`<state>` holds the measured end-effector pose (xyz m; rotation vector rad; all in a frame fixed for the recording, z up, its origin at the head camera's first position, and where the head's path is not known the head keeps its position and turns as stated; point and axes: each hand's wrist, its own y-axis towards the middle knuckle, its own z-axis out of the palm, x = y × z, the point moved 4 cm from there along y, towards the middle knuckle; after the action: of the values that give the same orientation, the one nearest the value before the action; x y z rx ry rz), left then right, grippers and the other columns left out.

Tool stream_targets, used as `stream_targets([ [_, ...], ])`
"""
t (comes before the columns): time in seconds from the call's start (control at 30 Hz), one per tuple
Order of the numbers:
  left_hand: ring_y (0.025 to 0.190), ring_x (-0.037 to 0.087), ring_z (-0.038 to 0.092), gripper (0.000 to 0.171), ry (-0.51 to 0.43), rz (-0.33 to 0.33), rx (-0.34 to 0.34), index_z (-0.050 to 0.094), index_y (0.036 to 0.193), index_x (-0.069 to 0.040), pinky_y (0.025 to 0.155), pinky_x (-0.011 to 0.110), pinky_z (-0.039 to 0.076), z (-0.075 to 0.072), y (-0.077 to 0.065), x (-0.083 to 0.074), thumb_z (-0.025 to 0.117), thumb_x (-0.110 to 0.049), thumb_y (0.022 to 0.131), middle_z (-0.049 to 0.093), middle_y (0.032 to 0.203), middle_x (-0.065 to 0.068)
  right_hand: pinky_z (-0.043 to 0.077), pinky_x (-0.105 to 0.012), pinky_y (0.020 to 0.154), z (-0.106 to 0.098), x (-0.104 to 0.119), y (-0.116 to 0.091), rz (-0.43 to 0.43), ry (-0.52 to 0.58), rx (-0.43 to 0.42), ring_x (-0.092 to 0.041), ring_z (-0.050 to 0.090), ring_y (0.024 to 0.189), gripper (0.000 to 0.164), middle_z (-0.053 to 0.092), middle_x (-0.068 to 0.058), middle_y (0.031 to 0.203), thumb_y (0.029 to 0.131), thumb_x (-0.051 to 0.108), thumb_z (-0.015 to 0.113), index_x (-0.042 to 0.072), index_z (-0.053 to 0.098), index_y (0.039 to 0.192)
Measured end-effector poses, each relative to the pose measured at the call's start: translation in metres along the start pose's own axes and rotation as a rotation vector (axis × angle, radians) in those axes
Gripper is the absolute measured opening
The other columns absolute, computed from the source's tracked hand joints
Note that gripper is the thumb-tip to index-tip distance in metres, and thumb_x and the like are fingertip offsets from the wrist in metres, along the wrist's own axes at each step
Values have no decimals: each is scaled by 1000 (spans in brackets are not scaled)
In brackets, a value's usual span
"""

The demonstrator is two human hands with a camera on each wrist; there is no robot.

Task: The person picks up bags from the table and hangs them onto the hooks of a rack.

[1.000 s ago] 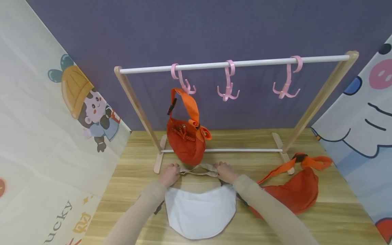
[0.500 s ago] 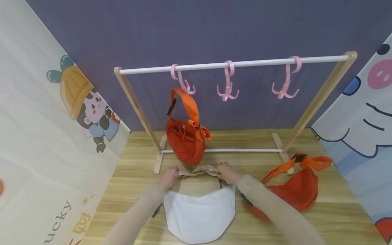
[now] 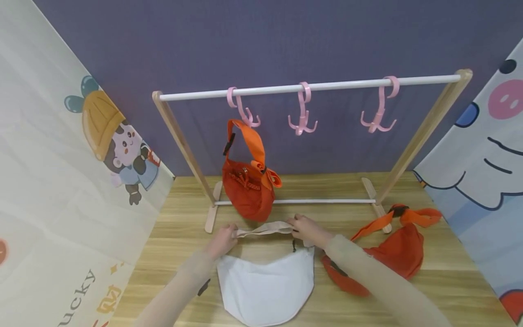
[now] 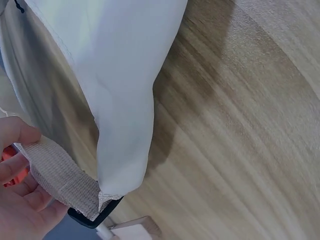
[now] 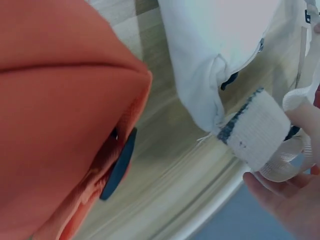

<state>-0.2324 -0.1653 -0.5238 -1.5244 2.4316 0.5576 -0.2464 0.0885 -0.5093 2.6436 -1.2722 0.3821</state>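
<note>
One white bag (image 3: pixel 265 290), crescent-shaped, smooth cloth, on the desk (image 3: pixel 180 236) in front of the rack (image 3: pixel 347 85); ribbed woven strap (image 3: pixel 265 228) held by left grip (image 3: pixel 222 240) and right grip (image 3: pixel 308 229). One rounded orange-red cloth bag (image 3: pixel 247 195), hanging from the rack.

A beige sleeve (image 3: pixel 380 278), lower right in the head view, hides part of a red-orange crescent-shaped fabric bag (image 3: pixel 404 247). In the left wrist view, the curved white fabric bag (image 4: pixel 115 85) is cut off at top, the left hand (image 4: pixel 25 205) at lower left.
</note>
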Motion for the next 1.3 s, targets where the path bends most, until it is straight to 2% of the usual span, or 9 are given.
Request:
stream_targets([
  [0.2,66,23,56,20,-49,5,-46,60,85,4,57,32,48,-7,-2,-3,68,0,67,56,76,11,39,-22,51,-12,4,-8,-61,-4,-72,-9,42,60,28,49,-5,77,77,10,65,2,61,104],
  [0.37,63,19,56,20,-75,15,-70,60,86,3,54,27,47,-14,-4,-6,69,0,68,55,76,9,43,-26,56,-24,9,-13,-112,-55,-132,-12,48,63,31,53,-5,79,77,11,63,0,61,107],
  [0.5,65,17,55,22,-97,28,-69,61,89,2,56,27,47,-24,-7,-11,63,3,67,55,78,8,45,-32,61,-31,12,-17,-148,-141,-160,-15,50,66,33,53,-5,78,77,13,64,3,61,108],
  [0.6,66,17,55,23,-103,25,-65,61,91,1,57,28,47,-30,-8,-15,61,3,68,55,79,7,44,-32,59,-34,14,-20,-177,-185,-177,-16,49,65,35,52,-5,77,76,16,66,4,61,108],
  [0.8,66,15,54,24,-115,4,-75,62,93,-1,58,28,47,-37,-9,-20,61,2,69,54,79,5,40,-27,54,-42,16,-28,-206,-184,-197,-11,43,60,35,47,-2,73,75,17,68,5,61,108],
  [0.93,67,16,54,23,-127,32,-101,63,92,-1,59,28,47,-43,-9,-26,61,2,69,54,78,4,41,-29,56,-46,16,-32,-195,-188,-205,-11,43,60,37,47,-1,73,74,19,69,7,61,108],
  [1.17,65,17,56,19,-136,128,-178,63,88,0,58,24,48,-55,-9,-40,62,4,69,53,75,4,45,-32,59,-55,16,-39,-177,-162,-212,-16,50,65,44,52,-6,80,70,17,72,6,58,110],
  [1.3,69,19,59,15,-183,139,-184,63,88,0,60,22,50,-61,-6,-48,62,3,73,55,79,6,46,-33,61,-58,16,-41,-183,-155,-246,-19,53,70,43,52,-6,82,69,13,72,3,55,107],
])
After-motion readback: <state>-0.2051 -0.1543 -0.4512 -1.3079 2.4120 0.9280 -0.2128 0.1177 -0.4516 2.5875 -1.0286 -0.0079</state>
